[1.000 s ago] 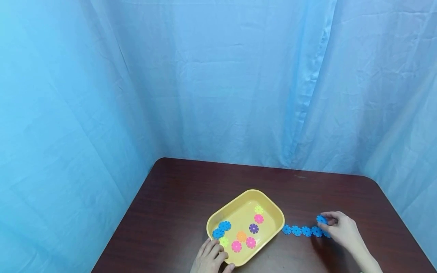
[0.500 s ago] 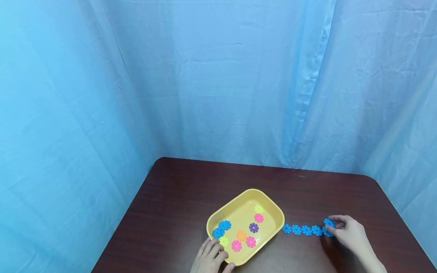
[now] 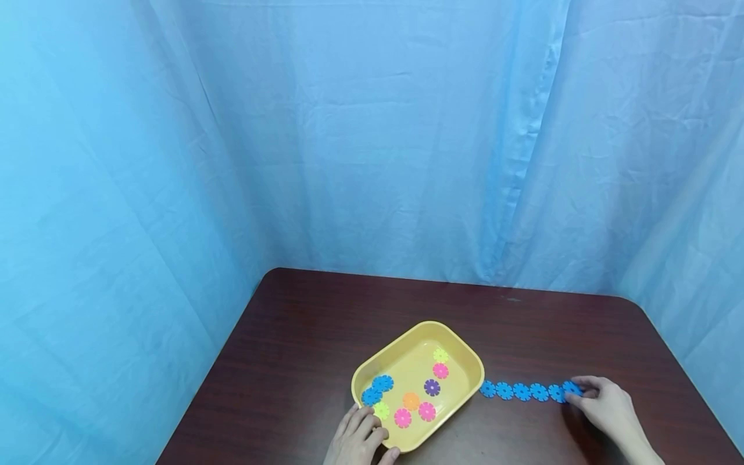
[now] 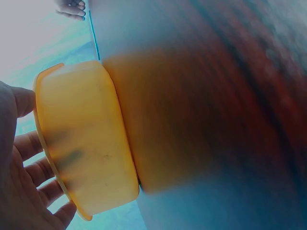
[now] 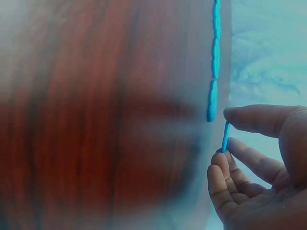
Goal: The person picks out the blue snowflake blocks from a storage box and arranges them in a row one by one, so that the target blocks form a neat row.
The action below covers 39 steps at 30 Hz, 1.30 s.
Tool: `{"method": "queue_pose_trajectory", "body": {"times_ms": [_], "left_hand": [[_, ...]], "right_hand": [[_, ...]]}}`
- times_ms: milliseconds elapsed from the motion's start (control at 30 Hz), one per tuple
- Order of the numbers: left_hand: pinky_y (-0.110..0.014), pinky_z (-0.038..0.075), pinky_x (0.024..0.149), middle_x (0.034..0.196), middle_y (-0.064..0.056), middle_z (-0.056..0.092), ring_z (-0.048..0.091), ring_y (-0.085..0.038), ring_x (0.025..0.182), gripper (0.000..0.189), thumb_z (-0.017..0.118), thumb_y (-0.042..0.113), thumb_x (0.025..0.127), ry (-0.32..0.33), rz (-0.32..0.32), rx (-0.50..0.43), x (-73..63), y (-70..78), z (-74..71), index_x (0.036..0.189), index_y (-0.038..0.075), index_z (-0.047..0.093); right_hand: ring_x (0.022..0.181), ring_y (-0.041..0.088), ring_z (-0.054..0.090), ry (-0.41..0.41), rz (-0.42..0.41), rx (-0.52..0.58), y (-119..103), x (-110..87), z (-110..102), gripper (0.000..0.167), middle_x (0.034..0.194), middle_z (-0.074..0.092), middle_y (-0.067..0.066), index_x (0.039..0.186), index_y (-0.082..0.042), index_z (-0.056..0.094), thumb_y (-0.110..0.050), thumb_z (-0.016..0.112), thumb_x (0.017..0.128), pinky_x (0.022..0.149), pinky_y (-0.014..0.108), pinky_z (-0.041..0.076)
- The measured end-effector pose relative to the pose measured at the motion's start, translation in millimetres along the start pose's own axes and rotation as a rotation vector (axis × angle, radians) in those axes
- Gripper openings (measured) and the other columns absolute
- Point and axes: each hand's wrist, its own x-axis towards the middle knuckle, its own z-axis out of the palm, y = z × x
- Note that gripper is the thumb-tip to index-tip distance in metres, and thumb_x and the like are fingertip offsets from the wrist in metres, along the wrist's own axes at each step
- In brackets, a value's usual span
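My right hand (image 3: 607, 410) pinches a blue snowflake building disc (image 3: 572, 388) at the right end of a row of matching blue discs (image 3: 522, 392). In the right wrist view this held disc (image 5: 225, 136) stands edge-on between thumb and fingers, a little apart from the last row disc (image 5: 212, 100). My left hand (image 3: 357, 439) holds the near corner of a yellow plastic tray (image 3: 407, 371). Its fingers (image 4: 37, 171) hook over the tray's rim in the left wrist view, their tips hidden inside and showing dimly through the wall.
Inside the tray lie several blue discs (image 3: 378, 389), with pink (image 3: 403, 418), yellow (image 3: 440, 356), orange (image 3: 411, 401) and purple (image 3: 432, 387) ones. The row begins beside the tray's right rim. Dark wooden table (image 3: 325, 323); blue curtains (image 3: 372, 161) hang behind and at both sides.
My right hand has moved right and toward me, bringing the pinched blue disc from above the row to its right end. The left hand and tray have stayed in place.
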Motion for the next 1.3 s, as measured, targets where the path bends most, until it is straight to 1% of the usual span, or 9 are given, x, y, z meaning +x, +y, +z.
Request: {"method": "queue_pose_trajectory", "body": {"times_ms": [100, 200, 333, 467, 633, 833, 933, 1067, 1300], "left_hand": [[-0.048, 0.049, 0.094, 0.093, 0.012, 0.053, 0.056, -0.017, 0.109, 0.02, 0.071, 0.044, 0.09, 0.004, 0.003, -0.002, -0.3, 0.4, 0.7, 0.084, 0.026, 0.062], [-0.048, 0.05, 0.094, 0.093, 0.012, 0.053, 0.056, -0.017, 0.109, 0.02, 0.07, 0.044, 0.09, 0.005, -0.001, -0.006, -0.6, 0.5, 1.0, 0.084, 0.027, 0.062], [-0.048, 0.049, 0.094, 0.093, 0.012, 0.053, 0.056, -0.017, 0.109, 0.02, 0.07, 0.044, 0.09, 0.001, -0.004, -0.005, 0.0, 0.2, 0.4, 0.084, 0.026, 0.062], [-0.048, 0.049, 0.095, 0.094, 0.011, 0.054, 0.056, -0.017, 0.109, 0.021, 0.07, 0.044, 0.09, -0.003, -0.002, -0.003, 0.8, 0.1, -0.5, 0.085, 0.026, 0.062], [-0.048, 0.049, 0.095, 0.093, 0.012, 0.054, 0.056, -0.017, 0.11, 0.02, 0.071, 0.044, 0.089, 0.006, 0.004, 0.007, 0.4, 0.0, -0.4, 0.084, 0.027, 0.062], [-0.047, 0.049, 0.095, 0.093, 0.012, 0.054, 0.056, -0.016, 0.109, 0.02, 0.072, 0.044, 0.088, 0.014, 0.012, 0.012, -0.3, -0.4, 0.5, 0.085, 0.027, 0.062], [-0.047, 0.049, 0.095, 0.093, 0.012, 0.054, 0.056, -0.016, 0.109, 0.02, 0.073, 0.044, 0.088, 0.019, 0.016, 0.014, -0.4, -0.6, 0.9, 0.085, 0.027, 0.062], [-0.046, 0.049, 0.095, 0.093, 0.012, 0.053, 0.056, -0.016, 0.109, 0.02, 0.073, 0.044, 0.087, 0.025, 0.018, 0.016, -0.4, -0.7, 1.3, 0.085, 0.027, 0.062], [-0.046, 0.048, 0.096, 0.093, 0.012, 0.053, 0.056, -0.016, 0.109, 0.02, 0.072, 0.044, 0.088, 0.019, 0.017, 0.015, 0.0, -0.8, 1.1, 0.085, 0.027, 0.062]], "right_hand": [[0.071, 0.018, 0.06, -0.007, 0.009, 0.005, 4.3, -1.0, 0.3, 0.053, 0.092, 0.068, 0.011, 0.118, 0.012, 0.062, -0.027, 0.076, 0.086, 0.06, 0.038, 0.051], [0.068, 0.018, 0.059, -0.017, 0.015, 0.014, 7.1, -1.4, 0.5, 0.053, 0.092, 0.067, 0.012, 0.119, 0.013, 0.062, -0.027, 0.075, 0.086, 0.059, 0.037, 0.05], [0.067, 0.018, 0.058, -0.008, 0.005, 0.01, 8.9, -1.2, 0.8, 0.052, 0.092, 0.067, 0.012, 0.117, 0.013, 0.062, -0.025, 0.076, 0.085, 0.057, 0.036, 0.048], [0.066, 0.018, 0.056, 0.007, -0.008, -0.005, 9.9, -0.6, 1.1, 0.05, 0.09, 0.066, 0.011, 0.116, 0.013, 0.063, -0.024, 0.076, 0.084, 0.057, 0.034, 0.046], [0.067, 0.018, 0.056, 0.006, -0.01, -0.013, 10.8, -1.0, 1.5, 0.049, 0.09, 0.067, 0.011, 0.114, 0.013, 0.064, -0.023, 0.077, 0.083, 0.057, 0.034, 0.047], [0.065, 0.018, 0.056, 0.009, -0.022, -0.013, 10.7, -2.6, 2.3, 0.05, 0.089, 0.065, 0.011, 0.116, 0.014, 0.062, -0.019, 0.077, 0.082, 0.057, 0.034, 0.046], [0.063, 0.018, 0.056, 0.007, -0.025, -0.007, 10.5, -3.1, 2.0, 0.051, 0.084, 0.065, 0.008, 0.117, 0.015, 0.061, -0.018, 0.077, 0.082, 0.057, 0.034, 0.046], [0.063, 0.018, 0.058, 0.005, -0.021, -0.004, 10.0, -3.4, 1.3, 0.051, 0.082, 0.065, 0.007, 0.117, 0.015, 0.06, -0.017, 0.077, 0.082, 0.056, 0.033, 0.046], [0.065, 0.018, 0.057, 0.001, -0.024, 0.005, 7.9, -2.3, -1.7, 0.05, 0.093, 0.066, 0.015, 0.118, 0.016, 0.059, -0.017, 0.076, 0.083, 0.056, 0.034, 0.047]]}}
